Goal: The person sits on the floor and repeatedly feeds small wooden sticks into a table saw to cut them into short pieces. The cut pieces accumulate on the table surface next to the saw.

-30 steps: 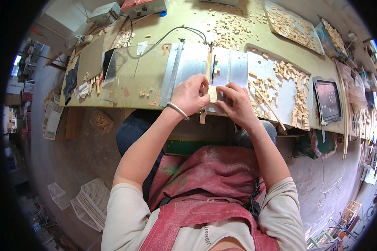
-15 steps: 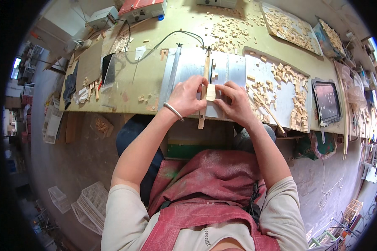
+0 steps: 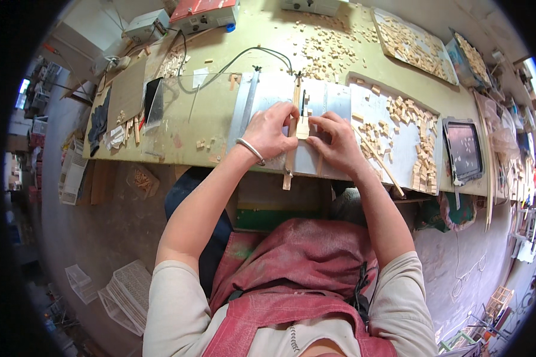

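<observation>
A small pale wooden block (image 3: pixel 302 130) lies on the grey metal plate (image 3: pixel 333 95), just in front of a thin dark blade (image 3: pixel 304 106). My left hand (image 3: pixel 272 131) is closed, its fingers at the wooden guide strip (image 3: pixel 289 162) and its fingertips at the block's left side. From the right, the curled fingers and thumb of my right hand (image 3: pixel 338 143) pinch the block. Part of the block and of the strip is hidden under my fingers.
Right of the plate, a shallow tray (image 3: pixel 399 140) holds many cut wooden pieces and a thin stick (image 3: pixel 380 157). A black-framed tray (image 3: pixel 463 149) lies farther right. Loose pieces (image 3: pixel 327 50) cover the far table. A black cable (image 3: pixel 238 58) curves behind the plate.
The block has slid a little away from me, toward the blade, with both hands moving along beside it. The whole view has shifted slightly.
</observation>
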A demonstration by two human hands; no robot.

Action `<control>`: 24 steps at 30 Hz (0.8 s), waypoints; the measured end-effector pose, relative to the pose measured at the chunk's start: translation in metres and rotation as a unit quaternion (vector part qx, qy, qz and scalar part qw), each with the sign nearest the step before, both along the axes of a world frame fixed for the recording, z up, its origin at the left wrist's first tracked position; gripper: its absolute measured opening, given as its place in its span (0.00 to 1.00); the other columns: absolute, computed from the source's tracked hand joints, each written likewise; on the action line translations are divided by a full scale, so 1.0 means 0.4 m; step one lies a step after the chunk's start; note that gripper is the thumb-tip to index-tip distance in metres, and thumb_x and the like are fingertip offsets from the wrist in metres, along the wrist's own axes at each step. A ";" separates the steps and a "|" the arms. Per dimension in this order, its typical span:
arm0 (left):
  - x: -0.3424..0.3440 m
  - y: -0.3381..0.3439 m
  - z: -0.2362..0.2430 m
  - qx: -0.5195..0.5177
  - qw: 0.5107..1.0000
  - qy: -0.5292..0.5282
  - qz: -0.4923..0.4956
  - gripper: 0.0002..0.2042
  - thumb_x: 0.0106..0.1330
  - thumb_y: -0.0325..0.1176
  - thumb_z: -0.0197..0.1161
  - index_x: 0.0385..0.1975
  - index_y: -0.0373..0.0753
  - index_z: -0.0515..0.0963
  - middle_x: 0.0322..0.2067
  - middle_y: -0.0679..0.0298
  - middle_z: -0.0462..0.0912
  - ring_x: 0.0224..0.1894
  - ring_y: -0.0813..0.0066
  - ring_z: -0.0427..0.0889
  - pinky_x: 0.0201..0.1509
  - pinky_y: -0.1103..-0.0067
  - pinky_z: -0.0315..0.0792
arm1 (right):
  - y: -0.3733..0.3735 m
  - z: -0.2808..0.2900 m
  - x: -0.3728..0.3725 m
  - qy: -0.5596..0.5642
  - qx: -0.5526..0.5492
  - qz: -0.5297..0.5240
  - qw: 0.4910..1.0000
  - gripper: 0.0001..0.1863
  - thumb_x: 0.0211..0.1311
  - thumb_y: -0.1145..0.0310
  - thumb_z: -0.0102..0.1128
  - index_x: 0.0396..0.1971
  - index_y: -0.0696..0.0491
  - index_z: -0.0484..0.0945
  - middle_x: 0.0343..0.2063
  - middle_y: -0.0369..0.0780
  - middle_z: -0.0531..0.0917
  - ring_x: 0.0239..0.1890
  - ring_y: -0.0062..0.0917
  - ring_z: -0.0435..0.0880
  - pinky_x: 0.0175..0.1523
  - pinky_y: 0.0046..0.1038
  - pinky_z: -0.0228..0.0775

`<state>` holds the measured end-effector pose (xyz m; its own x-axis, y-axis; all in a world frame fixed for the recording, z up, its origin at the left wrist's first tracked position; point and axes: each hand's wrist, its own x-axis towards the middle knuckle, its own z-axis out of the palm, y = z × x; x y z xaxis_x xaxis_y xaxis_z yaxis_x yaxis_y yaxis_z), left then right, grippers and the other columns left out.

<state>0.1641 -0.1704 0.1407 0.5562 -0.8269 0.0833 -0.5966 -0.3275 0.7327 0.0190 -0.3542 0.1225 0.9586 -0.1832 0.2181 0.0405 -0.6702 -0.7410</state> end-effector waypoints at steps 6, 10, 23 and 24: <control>0.026 -0.021 0.002 0.010 1.000 -0.002 0.004 0.20 0.52 0.35 0.73 0.45 0.40 0.79 0.41 0.55 0.84 0.42 0.54 0.87 0.50 0.62 0.82 | -0.022 -0.007 0.033 0.000 0.023 -0.006 1.000 0.21 0.60 0.70 0.76 0.54 0.57 0.87 0.40 0.44 0.84 0.41 0.39 0.85 0.51 0.39 0.76; 0.049 -0.036 -0.008 0.014 1.000 -0.007 0.004 0.21 0.51 0.36 0.74 0.46 0.40 0.80 0.42 0.55 0.84 0.44 0.54 0.87 0.52 0.62 0.82 | -0.029 0.013 0.050 0.016 0.043 -0.008 0.999 0.21 0.60 0.71 0.76 0.54 0.58 0.87 0.40 0.45 0.84 0.41 0.37 0.86 0.49 0.38 0.79; 0.043 -0.024 0.019 0.089 0.994 -0.060 -0.030 0.23 0.52 0.40 0.74 0.48 0.42 0.79 0.43 0.53 0.84 0.48 0.50 0.86 0.55 0.60 0.80 | -0.057 0.033 0.071 0.021 -0.010 0.018 1.000 0.21 0.55 0.69 0.78 0.49 0.57 0.86 0.42 0.45 0.85 0.42 0.37 0.88 0.48 0.38 0.82; 0.025 -0.010 0.034 0.113 0.991 -0.063 -0.044 0.23 0.53 0.42 0.73 0.48 0.43 0.79 0.44 0.53 0.84 0.50 0.49 0.84 0.56 0.59 0.79 | -0.053 0.034 0.064 0.024 -0.011 0.018 0.999 0.21 0.55 0.68 0.77 0.49 0.57 0.86 0.42 0.45 0.85 0.42 0.37 0.88 0.49 0.38 0.81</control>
